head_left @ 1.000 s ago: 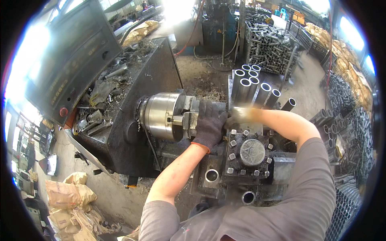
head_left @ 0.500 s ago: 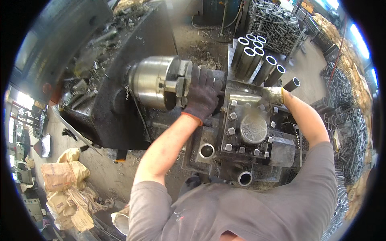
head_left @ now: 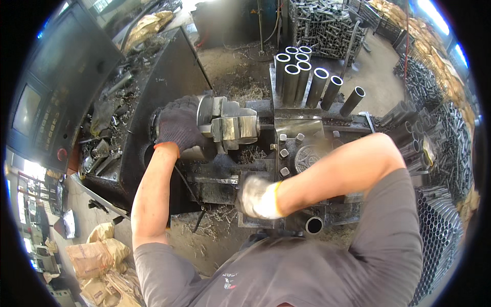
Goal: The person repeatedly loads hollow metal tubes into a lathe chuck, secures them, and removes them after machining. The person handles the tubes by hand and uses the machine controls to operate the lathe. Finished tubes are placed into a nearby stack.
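My left hand, in a dark knitted glove with an orange cuff, is curled over the round metal body of a lathe chuck. The chuck's blocky jaws stick out to the right of the hand. My right hand, in a whitish glove with a yellow cuff, is low over the near part of the lathe carriage. Motion blurs it, and its fingers and whatever lies beneath them are hidden. My right forearm crosses over the square-bolted tool post, covering part of it. Just right of that hand, a short tube shows its open end.
Several steel tubes stand upright behind the tool post. A wire crate of metal parts is farther back. Stacked tubes lie at the right. A dark chip guard rises left of the chuck; paper sacks lie lower left.
My left hand has shifted left from the jaws onto the chuck body. My right hand has swung from behind the tool post toward me, over where an open tube end showed.
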A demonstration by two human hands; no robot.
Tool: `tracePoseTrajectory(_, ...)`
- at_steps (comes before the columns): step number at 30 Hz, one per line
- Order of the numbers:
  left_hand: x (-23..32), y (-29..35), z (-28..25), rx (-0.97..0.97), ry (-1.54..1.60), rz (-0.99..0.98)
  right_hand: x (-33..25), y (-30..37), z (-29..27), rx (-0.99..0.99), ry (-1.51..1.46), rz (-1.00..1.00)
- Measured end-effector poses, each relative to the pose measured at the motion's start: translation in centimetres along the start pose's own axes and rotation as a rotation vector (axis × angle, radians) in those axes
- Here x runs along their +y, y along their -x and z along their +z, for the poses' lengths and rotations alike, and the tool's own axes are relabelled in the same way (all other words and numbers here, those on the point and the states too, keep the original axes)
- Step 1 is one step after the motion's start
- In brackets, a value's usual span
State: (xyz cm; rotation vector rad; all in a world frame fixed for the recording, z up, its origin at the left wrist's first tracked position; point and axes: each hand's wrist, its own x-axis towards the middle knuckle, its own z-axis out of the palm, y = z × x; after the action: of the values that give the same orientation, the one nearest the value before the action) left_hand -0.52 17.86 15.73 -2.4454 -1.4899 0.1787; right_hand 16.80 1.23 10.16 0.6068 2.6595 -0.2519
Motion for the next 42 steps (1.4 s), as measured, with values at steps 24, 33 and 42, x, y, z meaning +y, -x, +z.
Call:
tracePoseTrajectory(24,10.3,12.4,7.7,-0.156,0.590,-0.513,19.0,13.1,2.9,0.134,-0.026,0.797)
tracePoseTrajectory(33,11.4,22.7,10.8,-0.072,0.872,-0.567,22.6,13.3,9.7,0.427,-0.479,0.357)
tracePoseTrajectory(42,10.7,2.8,6.0,-0.218,0.592,-0.511,26.5,11.1,12.4,0.404,-0.482,0.296)
